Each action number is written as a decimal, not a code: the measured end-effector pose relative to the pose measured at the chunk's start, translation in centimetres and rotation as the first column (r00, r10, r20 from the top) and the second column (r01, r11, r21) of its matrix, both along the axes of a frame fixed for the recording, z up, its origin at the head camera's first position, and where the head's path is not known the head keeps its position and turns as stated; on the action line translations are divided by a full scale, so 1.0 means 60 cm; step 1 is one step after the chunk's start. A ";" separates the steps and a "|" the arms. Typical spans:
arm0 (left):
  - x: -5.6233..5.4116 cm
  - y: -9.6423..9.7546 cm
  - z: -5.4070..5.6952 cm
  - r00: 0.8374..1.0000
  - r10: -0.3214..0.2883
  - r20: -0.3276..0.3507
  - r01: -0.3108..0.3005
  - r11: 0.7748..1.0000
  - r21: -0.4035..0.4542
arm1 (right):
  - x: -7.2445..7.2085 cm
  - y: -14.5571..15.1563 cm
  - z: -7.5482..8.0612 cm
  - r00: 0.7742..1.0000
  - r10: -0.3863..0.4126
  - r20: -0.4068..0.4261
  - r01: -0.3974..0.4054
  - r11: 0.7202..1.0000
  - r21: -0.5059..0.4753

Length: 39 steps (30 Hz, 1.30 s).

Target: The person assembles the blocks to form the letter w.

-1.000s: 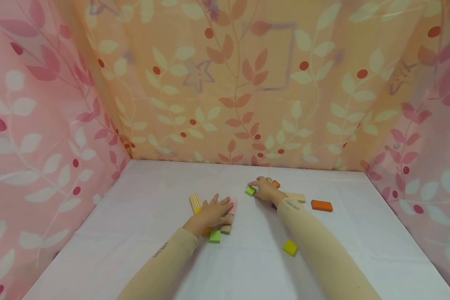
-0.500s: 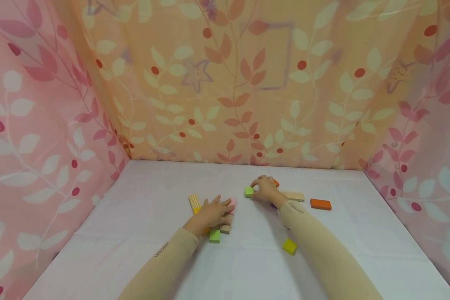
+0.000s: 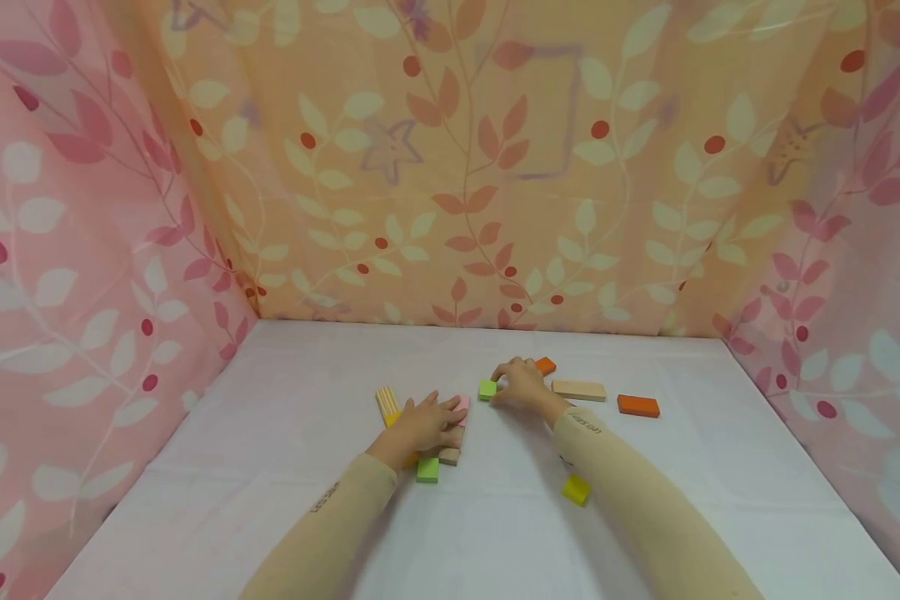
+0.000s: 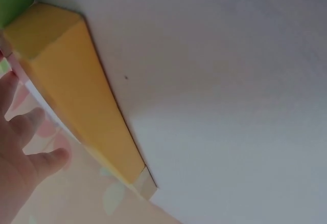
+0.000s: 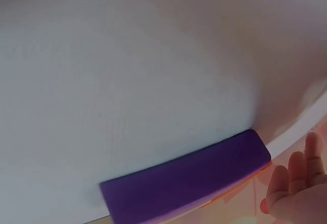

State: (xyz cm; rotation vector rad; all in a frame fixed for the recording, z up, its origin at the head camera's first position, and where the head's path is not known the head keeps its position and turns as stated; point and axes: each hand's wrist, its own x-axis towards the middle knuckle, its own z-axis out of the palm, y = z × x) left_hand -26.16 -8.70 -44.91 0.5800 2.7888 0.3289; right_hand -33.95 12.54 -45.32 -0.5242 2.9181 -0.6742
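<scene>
My left hand [image 3: 423,429] lies with fingers spread over a group of wooden blocks, its fingertips reaching a pink block [image 3: 462,408]. Around that hand show a ridged yellow block [image 3: 387,404], a light-brown block [image 3: 448,456] and a green block [image 3: 427,471]. In the left wrist view a long orange-yellow block [image 4: 87,86] lies beside the fingers. My right hand [image 3: 521,386] has curled fingers and thumb pinching the right side of a small light-green block [image 3: 487,390] on the white table. The right wrist view shows a purple block [image 5: 189,180] near its fingers [image 5: 298,175].
Behind the right hand lies an orange block [image 3: 545,366]. To its right are a plain wooden block [image 3: 579,390] and a red-orange block [image 3: 638,406]. A yellow-green block [image 3: 576,490] sits by the right forearm. Floral curtains [image 3: 457,167] border the table [image 3: 330,358].
My right hand and the light-green block have shifted left and slightly nearer, and the block has turned to sit straighter. My left hand has stayed in place over its blocks.
</scene>
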 end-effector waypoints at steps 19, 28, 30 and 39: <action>0.002 0.001 0.000 1.000 -0.003 -0.001 0.003 0.999 -0.035 | -0.012 -0.022 -0.010 0.999 0.013 0.034 -0.014 1.000 0.028; 0.004 0.000 0.002 1.000 0.003 0.003 -0.003 0.999 -0.033 | -0.010 -0.027 -0.008 0.999 0.019 0.050 -0.022 0.998 0.053; 0.004 0.000 0.002 1.000 0.004 0.008 -0.004 1.000 -0.029 | -0.011 -0.028 -0.008 0.998 0.017 0.057 -0.021 0.998 0.056; 0.003 0.001 0.004 1.000 0.008 0.015 -0.008 0.999 -0.038 | -0.016 -0.019 -0.012 0.997 0.014 0.079 -0.017 0.999 0.039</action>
